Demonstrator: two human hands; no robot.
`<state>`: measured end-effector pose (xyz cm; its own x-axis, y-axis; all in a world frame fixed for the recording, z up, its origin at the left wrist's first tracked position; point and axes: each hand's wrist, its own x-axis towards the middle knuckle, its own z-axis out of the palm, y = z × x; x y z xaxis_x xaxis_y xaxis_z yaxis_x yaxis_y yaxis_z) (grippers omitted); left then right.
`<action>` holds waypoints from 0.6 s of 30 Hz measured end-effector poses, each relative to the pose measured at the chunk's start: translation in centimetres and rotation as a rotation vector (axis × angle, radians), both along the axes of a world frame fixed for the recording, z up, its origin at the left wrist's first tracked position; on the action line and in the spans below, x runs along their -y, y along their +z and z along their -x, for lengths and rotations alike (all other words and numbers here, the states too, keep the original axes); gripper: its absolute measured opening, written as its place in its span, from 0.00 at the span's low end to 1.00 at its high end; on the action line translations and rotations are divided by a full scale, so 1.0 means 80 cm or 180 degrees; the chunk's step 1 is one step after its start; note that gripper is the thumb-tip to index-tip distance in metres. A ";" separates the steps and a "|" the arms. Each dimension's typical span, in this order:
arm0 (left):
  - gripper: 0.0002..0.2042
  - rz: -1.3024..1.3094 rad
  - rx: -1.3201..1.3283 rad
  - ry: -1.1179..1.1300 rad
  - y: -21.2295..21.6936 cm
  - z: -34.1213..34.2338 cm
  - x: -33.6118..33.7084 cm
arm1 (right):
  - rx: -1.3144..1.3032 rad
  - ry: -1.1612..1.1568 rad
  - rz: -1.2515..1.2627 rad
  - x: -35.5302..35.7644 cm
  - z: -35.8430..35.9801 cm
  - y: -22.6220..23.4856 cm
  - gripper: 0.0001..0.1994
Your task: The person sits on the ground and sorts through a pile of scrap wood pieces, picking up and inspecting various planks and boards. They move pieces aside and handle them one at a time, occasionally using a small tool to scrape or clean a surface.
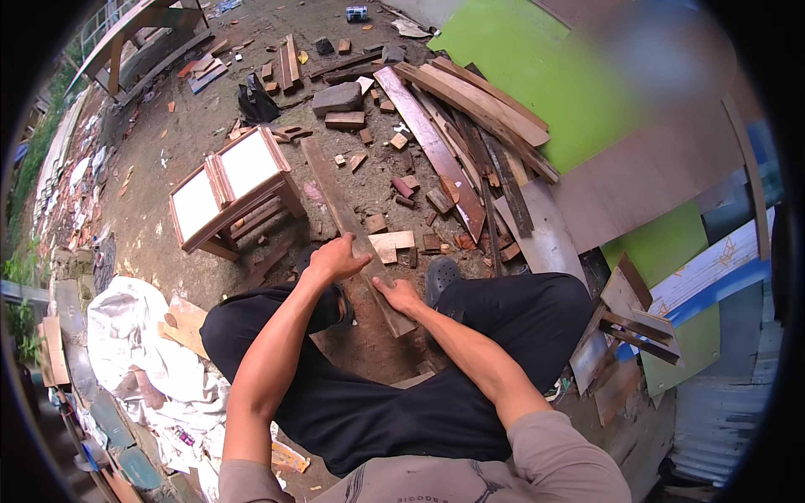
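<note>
A long, worn wooden plank [337, 197] slants away from me between my knees, its near end close to my lap. My left hand [338, 258] is closed on the plank's left edge, about halfway along. Lower down, my right hand [399, 296] grips the right edge, with the thumb lying over the upper face. The fingers under the wood are hidden. Left of the plank's far part stands a small wooden stool-like frame [231, 201] with two white panels on top. Short wood offcuts [392, 241] lie on the ground just right of the plank.
Long boards [478, 105] are piled at the far right beside green sheets [503, 50]. A grey block [338, 98] and a black plastic bag [257, 102] lie ahead. A white sack [138, 323] rests at my left. A wooden bench [126, 38] stands far left.
</note>
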<state>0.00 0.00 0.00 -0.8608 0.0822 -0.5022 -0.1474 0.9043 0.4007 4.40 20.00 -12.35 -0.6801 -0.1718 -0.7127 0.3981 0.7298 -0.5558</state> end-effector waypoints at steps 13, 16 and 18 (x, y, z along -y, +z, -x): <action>0.34 0.0333 -0.0001 -0.0179 0.006 -0.008 -0.004 | -0.0557 -0.0441 -0.0282 0.013 -0.014 -0.021 0.46; 0.33 0.0327 0.0177 -0.0037 -0.001 -0.015 0.000 | -0.0444 -0.0381 -0.0409 0.001 0.000 -0.031 0.44; 0.33 0.0392 0.0193 -0.0003 -0.011 -0.024 0.000 | -0.0449 -0.0300 -0.0351 -0.009 0.005 -0.040 0.43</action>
<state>1.96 -0.01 -0.87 -0.8286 0.0175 -0.5596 -0.1671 0.9462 0.2770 4.03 20.70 -15.54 -0.7839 -0.0290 -0.6202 0.3914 0.7525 -0.5298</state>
